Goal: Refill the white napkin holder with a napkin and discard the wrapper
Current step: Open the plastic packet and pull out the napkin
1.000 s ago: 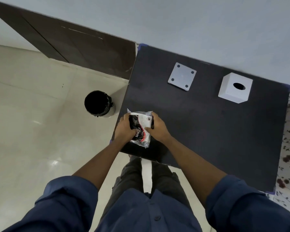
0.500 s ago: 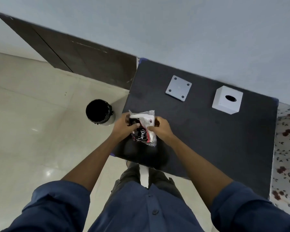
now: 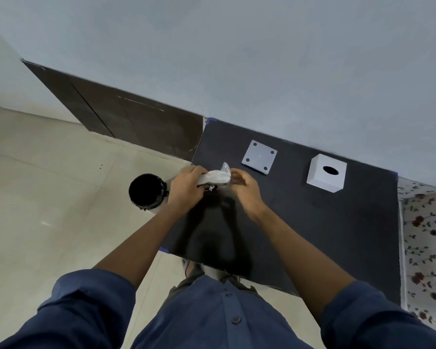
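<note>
Both hands meet at frame centre above the black table [image 3: 337,235]: left hand [image 3: 186,188] clenches the napkin packet [image 3: 215,177], its long axis running left-right; right hand [image 3: 244,190] pinches its clear wrapper end. White holder [image 3: 326,173] sits right, bin [image 3: 147,191] left.

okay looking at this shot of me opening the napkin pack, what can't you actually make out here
Head view, the only one:
- Napkin pack: motion-blurred; the left hand covers most of it, so the print is unreadable and whether it is open is unclear.
- Right hand: fingertips smeared, grip on the wrapper uncertain.
- White napkin holder: its inside is dark through the top hole.
- Black bin: contents lost in shadow.
- Square white plate: underside hidden.
</note>
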